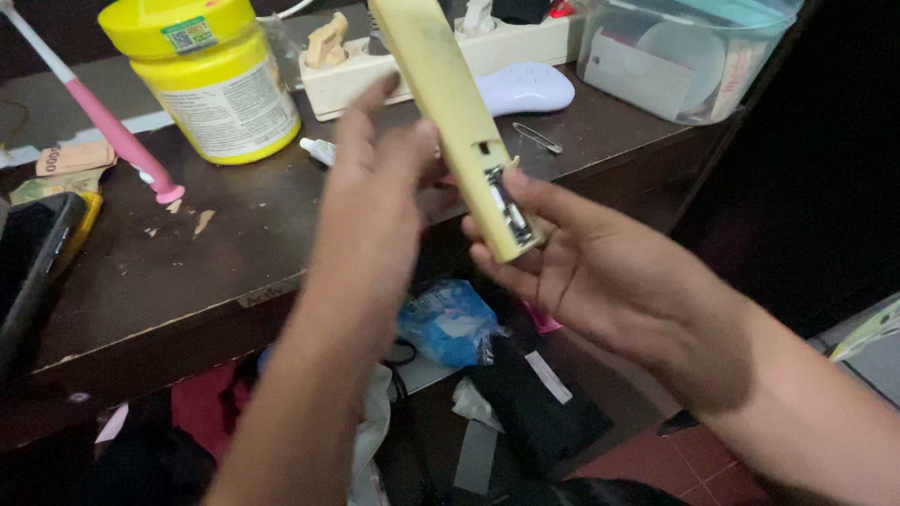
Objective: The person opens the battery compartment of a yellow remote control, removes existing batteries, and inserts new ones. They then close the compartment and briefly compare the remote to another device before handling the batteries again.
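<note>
My right hand (600, 272) grips the lower end of a long pale yellow remote control (450, 103), held upright and tilted, its battery bay (506, 208) uncovered and showing metal contacts. My left hand (370, 201) is raised just left of the remote, fingers spread and blurred, its fingertips near the remote's side; I cannot tell whether it touches. Both hands hover over the front edge of a dark brown desk (159, 281).
On the desk stand a yellow jar (216, 80), a pink-handled toothbrush (112, 126), a cream power strip (375, 70), a white oval device (525, 89), a safety pin (537, 138), a clear plastic box (675, 56), a black phone (33, 262) and banknotes (75, 157). A blue bag (450, 323) and dark clutter lie below.
</note>
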